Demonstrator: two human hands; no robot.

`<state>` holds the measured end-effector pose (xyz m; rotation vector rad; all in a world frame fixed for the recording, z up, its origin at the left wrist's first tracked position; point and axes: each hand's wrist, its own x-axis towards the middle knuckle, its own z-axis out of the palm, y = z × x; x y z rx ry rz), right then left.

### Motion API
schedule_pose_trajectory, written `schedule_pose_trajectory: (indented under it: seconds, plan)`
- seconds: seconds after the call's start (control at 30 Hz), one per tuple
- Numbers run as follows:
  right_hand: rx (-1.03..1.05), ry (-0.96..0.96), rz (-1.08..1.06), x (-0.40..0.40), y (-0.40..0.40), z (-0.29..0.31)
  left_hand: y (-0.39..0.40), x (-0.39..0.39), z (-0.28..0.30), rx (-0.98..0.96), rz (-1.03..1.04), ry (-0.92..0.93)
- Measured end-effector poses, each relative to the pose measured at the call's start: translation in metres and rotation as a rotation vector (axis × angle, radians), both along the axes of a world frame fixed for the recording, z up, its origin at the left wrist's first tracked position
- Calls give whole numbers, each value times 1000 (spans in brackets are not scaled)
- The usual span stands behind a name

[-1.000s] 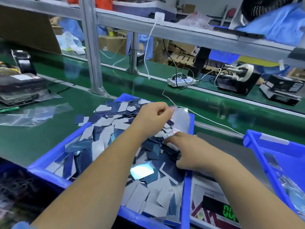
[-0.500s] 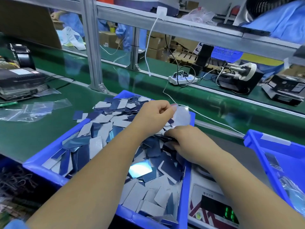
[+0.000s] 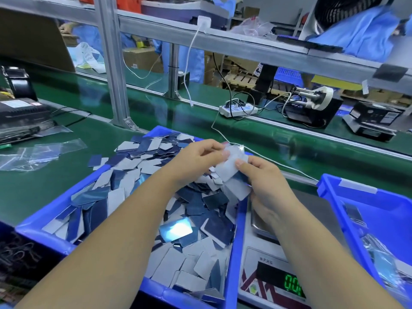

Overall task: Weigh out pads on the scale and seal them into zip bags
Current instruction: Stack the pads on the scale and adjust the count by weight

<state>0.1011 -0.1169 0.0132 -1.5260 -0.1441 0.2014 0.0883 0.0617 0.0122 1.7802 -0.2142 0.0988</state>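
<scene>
1. The right hand rose out of the pads toward frame centre.
2. It took a pinch grip on the zip bag beside the left hand.
3. The scale display changed.

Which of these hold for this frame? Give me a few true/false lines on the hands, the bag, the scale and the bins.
1. Both hands hold a zip bag above the pad bin. True.
2. The left hand rests flat on the scale. False: it pinches the bag's top edge.
3. The scale's green digits are lit. True.
4. The right hand is idle. False: it grips the bag with pads.
5. Spare clear bags lie on the green belt. True.
</scene>
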Motion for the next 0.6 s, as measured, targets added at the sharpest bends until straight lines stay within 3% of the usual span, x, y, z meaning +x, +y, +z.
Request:
schedule_pose_trajectory:
  seconds: [0.1,0.3,0.47,0.6]
  plan:
    - [-20,-46,-32,1,5,0,-3,-3,-2,-48,-90,61]
    - [-251,-294,-23,-3,-5,6,-3,-8,0,-18,-68,31]
    - [-488,-438,-58,-3,-40,17,-21,-10,8,131,-100,3]
    - [-788,-774,-206,-8,-98,28,-41,-15,29,378,-74,-109]
